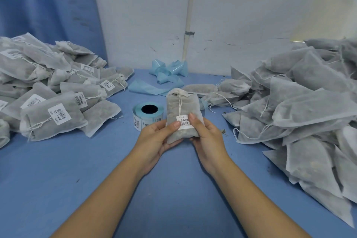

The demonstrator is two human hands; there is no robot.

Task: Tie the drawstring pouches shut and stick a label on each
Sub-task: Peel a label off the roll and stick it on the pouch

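Note:
A filled white drawstring pouch (178, 108) stands upright above the blue table, its neck gathered and the string hanging down its front. A white barcode label (185, 121) sits on its lower front. My left hand (157, 137) grips the pouch from the left, thumb pressing beside the label. My right hand (204, 133) grips it from the right, thumb on the label's right edge. The roll of labels (147, 115) stands just left behind the pouch.
A heap of labelled, tied pouches (48, 92) fills the left side. A larger heap of unlabelled pouches (299, 112) covers the right. Curled blue backing strips (166, 75) lie at the back by the wall. Bare blue table (77, 170) lies in front.

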